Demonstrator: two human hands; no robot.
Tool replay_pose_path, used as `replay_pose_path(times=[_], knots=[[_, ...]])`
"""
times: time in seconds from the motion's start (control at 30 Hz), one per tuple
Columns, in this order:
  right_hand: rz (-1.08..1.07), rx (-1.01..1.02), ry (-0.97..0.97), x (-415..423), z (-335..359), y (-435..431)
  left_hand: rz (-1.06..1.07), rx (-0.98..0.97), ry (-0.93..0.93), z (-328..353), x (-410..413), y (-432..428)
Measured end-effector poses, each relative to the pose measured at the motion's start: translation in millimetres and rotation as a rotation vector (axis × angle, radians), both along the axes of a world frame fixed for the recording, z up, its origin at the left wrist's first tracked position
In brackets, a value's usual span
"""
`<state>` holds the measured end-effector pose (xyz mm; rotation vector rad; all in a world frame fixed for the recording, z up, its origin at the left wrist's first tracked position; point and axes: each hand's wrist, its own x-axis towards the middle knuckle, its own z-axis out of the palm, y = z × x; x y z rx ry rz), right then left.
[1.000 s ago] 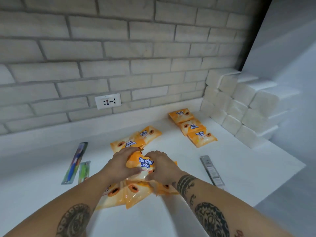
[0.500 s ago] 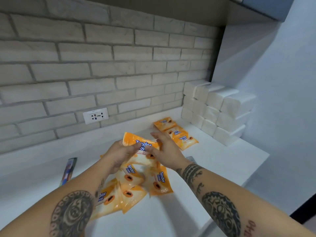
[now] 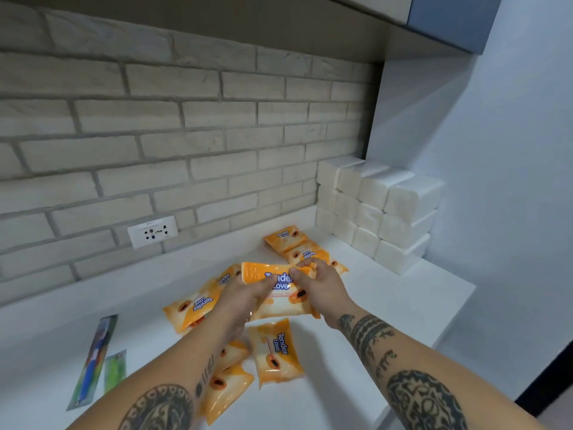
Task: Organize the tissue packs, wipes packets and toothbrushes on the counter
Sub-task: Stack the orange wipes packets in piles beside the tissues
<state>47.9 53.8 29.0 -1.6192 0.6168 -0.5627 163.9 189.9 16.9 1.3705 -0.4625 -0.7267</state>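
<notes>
Pale brick wall (image 3: pixel 186 119) runs along the back. White socket (image 3: pixel 153 231) set low in it, left of centre. Blue-grey cabinet (image 3: pixel 449 23) overhead, upper right. Plain white wall (image 3: pixel 511 181) at right.

We take this for a home, at a kitchen-style counter nook; a smooth white countertop (image 3: pixel 403 305) runs along a wall of pale beige brick (image 3: pixel 186 125) with a white plastic socket plate (image 3: pixel 153 231) set low in it; a blue-grey cabinet (image 3: pixel 449 20) hangs overhead, and a plain pale painted wall (image 3: pixel 511 150) closes the right side; household goods lie here: blocky white tissue packs (image 3: pixel 381 206) stacked in the corner, orange plastic wipes packets (image 3: pixel 276 352) on the top.
</notes>
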Motion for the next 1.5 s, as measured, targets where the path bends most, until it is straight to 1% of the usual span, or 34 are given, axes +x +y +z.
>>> replay_pose_path(times=[0.1,0.23,0.33,0.53,0.63,0.83,0.93,1.03,1.13,1.27,1.33,1.43,1.5], knots=[[0.005,0.005,0.032,3,-16,-17,-0.022,0.049,0.012,-17,4,-17],[-0.003,0.034,0.009,17,-33,-39,0.032,0.075,0.04,-33,19,-45],[0.005,0.062,-0.007,31,-43,-63,0.083,0.051,0.075,-39,30,-70],[0.08,0.024,0.039,57,-60,-115,0.131,0.042,0.13,-47,52,-118],[0.107,0.036,0.056,69,-67,-139,0.122,0.034,0.19,-53,60,-138],[0.148,0.125,0.035,86,-80,-179,0.074,-0.023,0.32,-67,74,-168],[0.11,0.147,0.049,95,-91,-198,0.114,-0.04,0.332,-79,79,-185],[0.083,0.224,0.084,102,-104,-218,0.168,-0.033,0.358,-93,85,-204],[0.014,0.182,0.128,108,-114,-238,0.169,-0.004,0.361,-106,90,-219],[-0.16,0.091,0.212,119,-123,-254,0.129,0.034,0.333,-111,91,-241],[-0.213,0.065,0.233,125,-125,-263,0.128,0.035,0.33,-112,94,-253],[-0.204,0.072,0.227,136,-119,-277,0.171,0.047,0.355,-115,105,-266],[-0.16,0.082,0.227,143,-113,-285,0.233,0.078,0.329,-114,114,-274]])
